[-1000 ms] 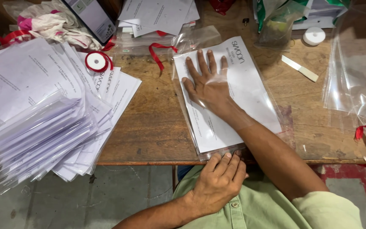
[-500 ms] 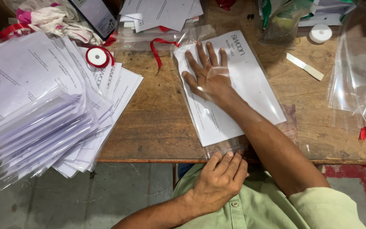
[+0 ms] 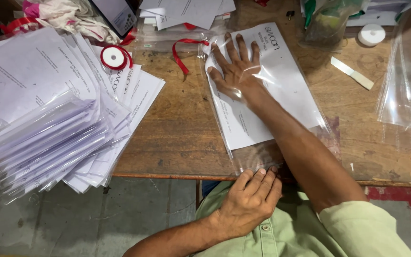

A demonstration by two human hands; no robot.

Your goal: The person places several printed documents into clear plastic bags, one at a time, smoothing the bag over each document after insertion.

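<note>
A white printed sheet (image 3: pixel 286 90) lies inside a clear plastic sleeve (image 3: pixel 310 143) on the wooden table (image 3: pixel 181 128). My right hand (image 3: pixel 236 71) is flat on the sheet with its fingers spread, and it looks to be inside the sleeve, with film glinting over it. At the table's near edge my left hand (image 3: pixel 250 200) curls its fingers over the sleeve's open end and pinches it.
A fanned stack of sleeved white sheets (image 3: pixel 48 123) fills the left side, with a red ribbon spool (image 3: pixel 113 57) on top. A loose red ribbon (image 3: pixel 181 52), more papers (image 3: pixel 186 9), a white tape roll (image 3: pixel 371 34), a white strip (image 3: pixel 353 73) and empty clear sleeves (image 3: pixel 405 90) lie around.
Both hands keep their hold. My right hand and the sheet sit slightly higher in view, as the camera has shifted a little.
</note>
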